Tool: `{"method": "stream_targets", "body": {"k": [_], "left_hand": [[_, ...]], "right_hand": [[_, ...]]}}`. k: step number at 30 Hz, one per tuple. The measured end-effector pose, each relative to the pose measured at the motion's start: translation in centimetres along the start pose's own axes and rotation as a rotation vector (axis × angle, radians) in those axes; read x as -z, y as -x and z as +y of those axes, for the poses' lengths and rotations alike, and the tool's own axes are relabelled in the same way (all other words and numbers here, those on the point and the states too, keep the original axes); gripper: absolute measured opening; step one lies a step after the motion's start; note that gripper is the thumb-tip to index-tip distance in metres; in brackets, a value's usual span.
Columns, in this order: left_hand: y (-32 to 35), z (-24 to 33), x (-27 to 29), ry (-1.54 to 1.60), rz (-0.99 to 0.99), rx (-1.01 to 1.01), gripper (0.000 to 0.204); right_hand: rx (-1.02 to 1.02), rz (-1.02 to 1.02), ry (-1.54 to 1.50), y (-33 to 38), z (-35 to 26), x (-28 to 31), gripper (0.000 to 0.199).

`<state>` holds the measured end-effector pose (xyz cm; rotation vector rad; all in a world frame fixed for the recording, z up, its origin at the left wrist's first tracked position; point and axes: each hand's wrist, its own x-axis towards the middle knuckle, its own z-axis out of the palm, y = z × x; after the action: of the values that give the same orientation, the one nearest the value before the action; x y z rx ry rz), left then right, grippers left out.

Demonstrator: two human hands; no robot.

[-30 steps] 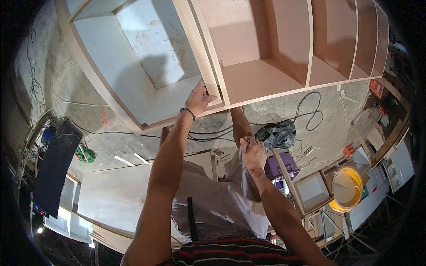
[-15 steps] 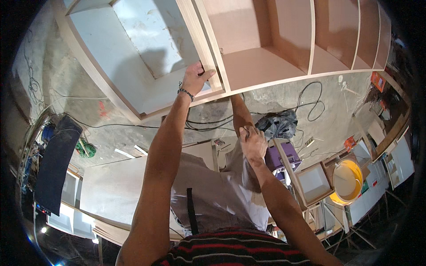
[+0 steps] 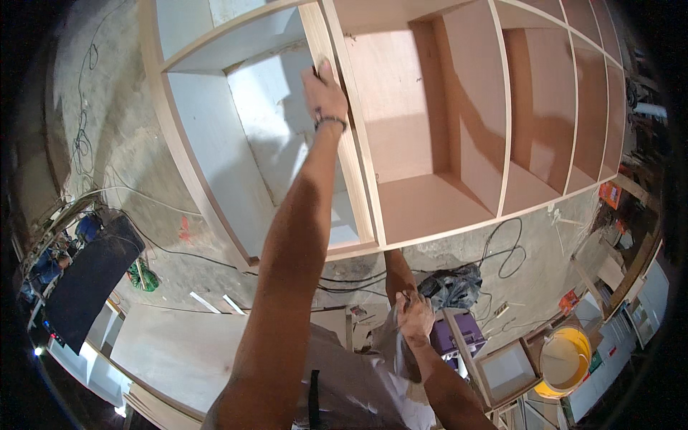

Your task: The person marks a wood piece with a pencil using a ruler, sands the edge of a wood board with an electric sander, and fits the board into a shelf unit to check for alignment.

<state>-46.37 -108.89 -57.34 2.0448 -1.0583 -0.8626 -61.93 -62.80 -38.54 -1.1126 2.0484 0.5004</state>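
Note:
My left hand (image 3: pixel 326 93), with a dark bracelet at the wrist, is closed at the pale wooden edge strip (image 3: pixel 350 161) of an unfinished cabinet. A small dark bit shows at its fingers; what it is I cannot make out. Left of the strip is a compartment with light blue-grey inner faces (image 3: pixel 197 118). On the right, reddish-brown compartments (image 3: pixel 423 193) run alongside, with a narrow gap between the two parts. My right hand (image 3: pixel 416 315) rests on my bent knee, fingers loosely bent and apart, holding nothing visible.
Black cables (image 3: pixel 351 281) and a crumpled dark plastic bag (image 3: pixel 453 285) lie on the concrete floor near the cabinet's front edge. A purple case (image 3: pixel 462 333), an open wooden box (image 3: pixel 507 373) and a yellow bucket (image 3: pixel 584 351) stand at right. Pale boards (image 3: pixel 179 351) lie at left.
My left hand has moved farther along the wooden strip, away from me. The view has tilted up, showing more of the cabinet's far side. My right hand stays on the knee.

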Motion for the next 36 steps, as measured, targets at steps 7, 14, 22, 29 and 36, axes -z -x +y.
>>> {"method": "stream_targets", "body": {"k": [7,14,22,29,36], "left_hand": [[-7.3,5.7,-0.4,-0.08,0.069,-0.022,0.054],[-7.0,6.8,-0.6,-0.172,0.011,0.057,0.054],[-7.3,6.2,-1.0,-0.194,0.048,0.067,0.06],[-8.2,6.8,-0.8,-0.235,0.027,0.164,0.08],[-8.9,7.1,-0.9,-0.207,0.02,0.195,0.083]], "right_hand": [[0.0,-0.006,-0.046,-0.9,-0.8,1.4,0.046],[-0.011,-0.008,-0.047,-1.6,-1.1,1.9,0.043],[-0.037,-0.065,-0.063,-1.9,-2.2,3.0,0.046],[0.003,0.029,-0.013,-1.7,-1.6,1.9,0.041],[0.014,0.027,-0.051,-2.0,-2.3,2.7,0.042]]}}
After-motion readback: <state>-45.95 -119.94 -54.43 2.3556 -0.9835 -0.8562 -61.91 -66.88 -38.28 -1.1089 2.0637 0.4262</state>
